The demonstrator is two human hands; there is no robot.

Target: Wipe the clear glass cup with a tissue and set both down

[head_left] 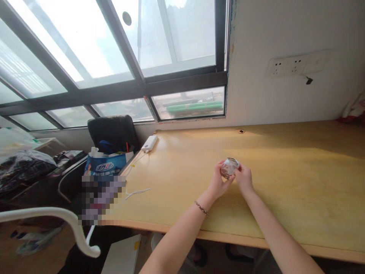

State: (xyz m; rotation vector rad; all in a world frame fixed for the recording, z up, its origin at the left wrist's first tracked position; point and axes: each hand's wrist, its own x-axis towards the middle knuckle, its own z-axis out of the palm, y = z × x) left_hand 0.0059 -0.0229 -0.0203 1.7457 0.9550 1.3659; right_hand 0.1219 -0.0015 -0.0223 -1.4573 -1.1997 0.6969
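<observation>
Here both grips are clamped together on a small crinkled clear-plastic packet point(229, 168), left hand point(219, 183) and right hand point(244, 178) pinching it just above the pale yellow wooden tabletop point(285, 182), well apart from the white rectangular power bank point(149, 144) toward its far left edge.

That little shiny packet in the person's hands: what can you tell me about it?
The packet is small and rounded, wrapped in clear, crinkly, plastic-looking film with something brownish inside; details are too small to make out. It is held just above the pale wooden desk, pinched between the left hand and the right hand, fingers on both sides.
</observation>
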